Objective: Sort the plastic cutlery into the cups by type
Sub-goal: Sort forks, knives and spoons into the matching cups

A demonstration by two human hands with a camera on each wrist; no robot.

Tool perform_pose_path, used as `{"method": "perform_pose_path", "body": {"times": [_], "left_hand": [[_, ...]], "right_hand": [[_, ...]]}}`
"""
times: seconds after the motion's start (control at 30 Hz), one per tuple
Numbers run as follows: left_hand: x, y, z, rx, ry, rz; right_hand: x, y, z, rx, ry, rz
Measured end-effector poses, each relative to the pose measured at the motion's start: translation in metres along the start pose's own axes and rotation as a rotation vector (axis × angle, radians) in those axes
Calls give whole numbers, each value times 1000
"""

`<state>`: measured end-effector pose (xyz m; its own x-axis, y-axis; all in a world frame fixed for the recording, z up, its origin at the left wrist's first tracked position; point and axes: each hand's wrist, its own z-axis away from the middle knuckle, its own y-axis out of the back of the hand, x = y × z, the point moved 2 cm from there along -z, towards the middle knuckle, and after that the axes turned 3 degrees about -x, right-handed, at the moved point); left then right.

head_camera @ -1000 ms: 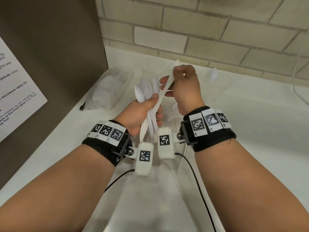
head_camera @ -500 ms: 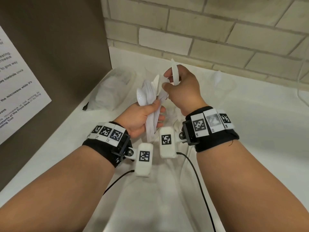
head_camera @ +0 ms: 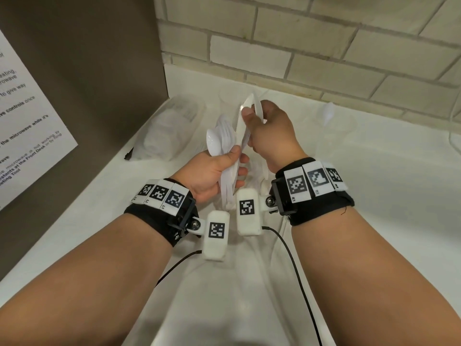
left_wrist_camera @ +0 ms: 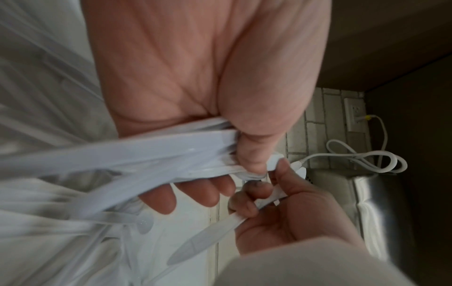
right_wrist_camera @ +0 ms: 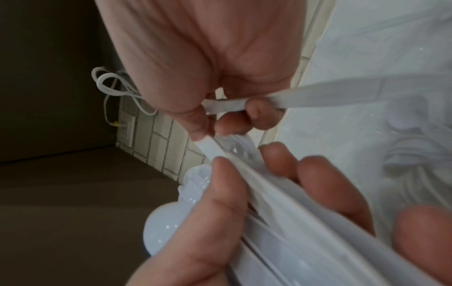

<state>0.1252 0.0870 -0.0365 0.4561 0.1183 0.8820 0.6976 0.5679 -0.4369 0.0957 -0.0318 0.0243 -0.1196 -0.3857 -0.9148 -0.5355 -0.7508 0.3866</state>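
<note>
Pulling one knife (head_camera: pixel 245 121) up & clear of the bundle (head_camera: pixel 228 156), the right hand (head_camera: pixel 270 136) pinched it at frame centre; left hand (head_camera: pixel 212 176) kept its grip wrapped round the rest. Next, prob., a cup (head_camera: pixel 334 126) upper right.

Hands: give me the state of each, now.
Left hand: grips a bundle of white plastic cutlery.
Right hand: pinches white plastic pieces pulled from it, one a knife.

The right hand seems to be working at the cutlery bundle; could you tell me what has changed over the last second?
The right hand now holds two white pieces, not one, its fingers pulling the second up from the bundle. The left hand still grips that bundle. The cup with a spoon stays put.
</note>
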Motion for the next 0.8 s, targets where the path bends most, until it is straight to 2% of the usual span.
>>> {"method": "perform_pose_path", "body": {"times": [0.17, 0.23, 0.37, 0.5, 0.6, 0.8], "left_hand": [[-6, 5, -2, 6, 7, 50], [-7, 6, -4, 17, 14, 80], [-3, 3, -5, 25, 24, 111], [-1, 6, -5, 32, 46, 124], [-1, 11, -4, 36, 60, 167], [5, 16, 0, 60, 49, 262]], "right_hand": [[-3, 7, -5, 161, 47, 9], [-2, 8, -5, 171, 38, -25], [0, 4, 0, 65, 37, 37], [4, -1, 1, -61, -32, 14], [6, 9, -3, 13, -88, -94], [7, 36, -11, 143, -106, -227]]}}
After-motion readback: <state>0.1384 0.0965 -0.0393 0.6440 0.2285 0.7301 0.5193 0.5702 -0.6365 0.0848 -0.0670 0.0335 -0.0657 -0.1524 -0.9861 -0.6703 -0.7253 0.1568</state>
